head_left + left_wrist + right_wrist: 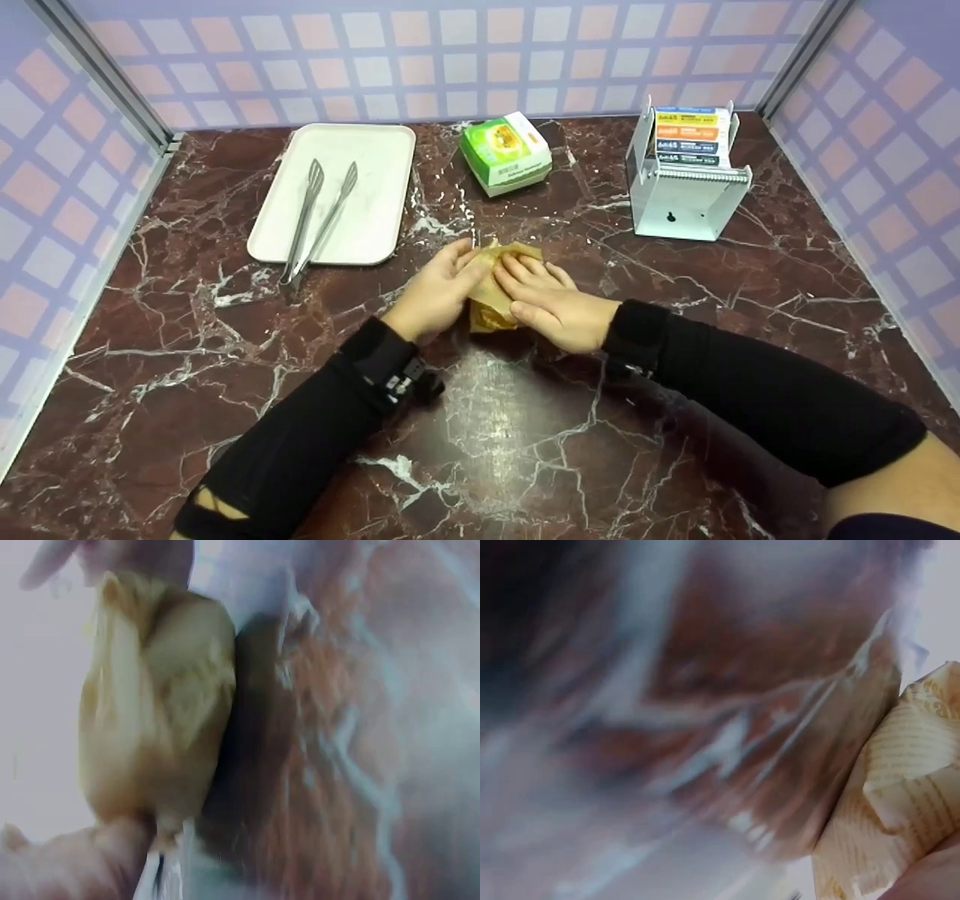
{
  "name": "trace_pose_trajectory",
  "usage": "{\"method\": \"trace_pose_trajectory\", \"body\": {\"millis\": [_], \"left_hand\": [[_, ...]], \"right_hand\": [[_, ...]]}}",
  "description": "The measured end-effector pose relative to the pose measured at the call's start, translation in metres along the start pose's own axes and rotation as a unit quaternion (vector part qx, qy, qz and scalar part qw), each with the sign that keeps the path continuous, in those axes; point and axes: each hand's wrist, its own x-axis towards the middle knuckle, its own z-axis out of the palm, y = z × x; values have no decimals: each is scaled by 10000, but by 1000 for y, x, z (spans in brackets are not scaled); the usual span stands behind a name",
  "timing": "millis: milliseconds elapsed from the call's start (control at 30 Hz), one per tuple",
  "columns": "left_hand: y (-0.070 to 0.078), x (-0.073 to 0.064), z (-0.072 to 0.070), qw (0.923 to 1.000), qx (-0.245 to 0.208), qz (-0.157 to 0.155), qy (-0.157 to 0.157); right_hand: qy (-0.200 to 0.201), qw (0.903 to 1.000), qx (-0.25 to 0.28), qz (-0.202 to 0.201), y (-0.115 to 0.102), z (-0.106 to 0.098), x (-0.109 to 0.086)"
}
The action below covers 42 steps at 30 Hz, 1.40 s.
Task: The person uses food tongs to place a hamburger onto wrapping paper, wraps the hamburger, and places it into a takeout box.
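A bundle wrapped in brown printed paper (495,306) lies on the table in the head view, between my two hands. My left hand (436,291) holds its left side, thumb over the paper. My right hand (559,304) presses on the right part with its fingers stretched flat across the top. Seen from the left wrist, the paper bundle (157,705) has folded, crumpled ends, with a blurred fingertip at its lower end. Printed lines and a loose fold show on the paper (907,787) in the right wrist view. The wrapping hides what is inside.
At the left a cream tray (382,240) carries metal tongs (304,217), their joined end over its front rim. A green and white burger box (506,154) stands behind my hands. At the back right is a white dispenser (690,199) with several coloured label rolls. Patterned walls (480,64) enclose the table.
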Motion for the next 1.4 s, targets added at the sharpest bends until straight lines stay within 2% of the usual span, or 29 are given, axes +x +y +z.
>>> {"method": "trace_pose_trajectory", "body": {"millis": [67, 133, 333, 567, 700, 867, 1000, 1100, 1233, 1300, 1333, 1400], "left_hand": [[2, 3, 4, 9977, 594, -142, 302], [2, 5, 6, 9952, 840, -232, 435], [1, 6, 5, 9960, 661, -318, 518], [0, 8, 6, 9980, 306, -278, 489], [0, 10, 7, 9987, 248, -234, 367], [1, 12, 5, 9975, 651, -196, 213], [2, 16, 3, 9975, 664, -235, 114], [1, 19, 2, 9989, 403, -239, 87], [-2, 22, 4, 9997, 12, -206, 117], [-2, 22, 4, 9997, -19, -197, 116], [-1, 22, 4, 9997, 109, -159, 144], [1, 19, 5, 9972, 708, -63, 243]], "right_hand": [[60, 10000, 61, -20, 0, -1, 2], [169, 9998, 126, -27, 1, -2, 4], [617, 9980, 135, 73, 7, -5, 10], [819, 9960, 269, 216, 7, 0, 18], [680, 9964, -237, 446, 4, 0, 22], [381, 9943, -811, 574, 6, -4, 25], [138, 9953, -726, 627, 10, -11, 27], [15, 9952, -690, 689, 13, -14, 31], [50, 9949, -704, 726, 17, -13, 37], [131, 9948, -705, 721, 17, -13, 40], [170, 9947, -719, 721, 17, -13, 41], [214, 9939, -765, 769, 17, -12, 44]]}}
